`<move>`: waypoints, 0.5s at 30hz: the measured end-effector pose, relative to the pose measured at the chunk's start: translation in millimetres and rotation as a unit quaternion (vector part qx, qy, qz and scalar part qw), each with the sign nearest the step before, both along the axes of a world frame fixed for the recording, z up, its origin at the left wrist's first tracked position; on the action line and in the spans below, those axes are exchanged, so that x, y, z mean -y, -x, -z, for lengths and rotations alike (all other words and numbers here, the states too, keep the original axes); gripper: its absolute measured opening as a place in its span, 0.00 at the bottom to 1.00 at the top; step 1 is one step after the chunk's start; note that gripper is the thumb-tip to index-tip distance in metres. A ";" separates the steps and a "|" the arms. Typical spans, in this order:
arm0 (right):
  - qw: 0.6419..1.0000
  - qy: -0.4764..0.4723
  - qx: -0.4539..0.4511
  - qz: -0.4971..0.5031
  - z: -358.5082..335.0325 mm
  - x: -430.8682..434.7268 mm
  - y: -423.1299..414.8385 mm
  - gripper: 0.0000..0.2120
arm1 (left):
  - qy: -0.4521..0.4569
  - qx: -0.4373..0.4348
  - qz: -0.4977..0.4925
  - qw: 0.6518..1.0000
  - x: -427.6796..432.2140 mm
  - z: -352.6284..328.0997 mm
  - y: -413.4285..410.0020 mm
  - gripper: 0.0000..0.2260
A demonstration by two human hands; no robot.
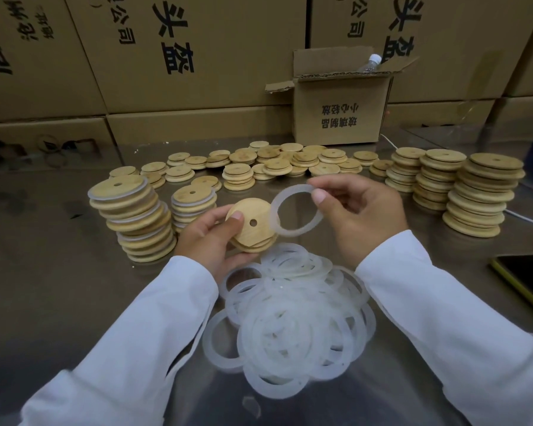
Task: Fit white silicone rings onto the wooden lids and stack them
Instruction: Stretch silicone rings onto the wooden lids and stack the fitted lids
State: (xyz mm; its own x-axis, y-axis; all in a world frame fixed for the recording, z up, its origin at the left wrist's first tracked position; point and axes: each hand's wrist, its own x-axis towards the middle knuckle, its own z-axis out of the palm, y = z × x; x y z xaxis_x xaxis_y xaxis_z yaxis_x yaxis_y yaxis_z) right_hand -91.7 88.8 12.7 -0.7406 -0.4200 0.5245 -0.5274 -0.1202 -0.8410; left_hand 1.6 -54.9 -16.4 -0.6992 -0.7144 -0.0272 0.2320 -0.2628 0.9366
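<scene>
My left hand point(211, 241) grips a round wooden lid point(254, 232) with a small hole, tilted toward me above the table. My right hand point(362, 212) pinches a white silicone ring point(290, 230) just right of the lid, its edge overlapping the lid's rim. Below both hands lies a loose pile of white rings point(293, 321) on the steel table point(59, 302). Two stacks of lids with rings fitted stand at the left, a tall stack point(136, 219) and a shorter stack point(191, 204).
Several scattered bare lids point(268, 167) lie across the table's middle, and three tall stacks of bare lids point(474, 198) stand at the right. An open cardboard box point(339, 112) with a bottle sits behind. Large cartons wall the back. A dark phone point(526, 278) lies at the right edge.
</scene>
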 end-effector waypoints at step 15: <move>0.982 -0.032 0.185 -0.031 11.4 12.7 -9.4 0.11 | 0.032 0.001 0.130 0.991 -15.0 -1.9 -1.5 0.06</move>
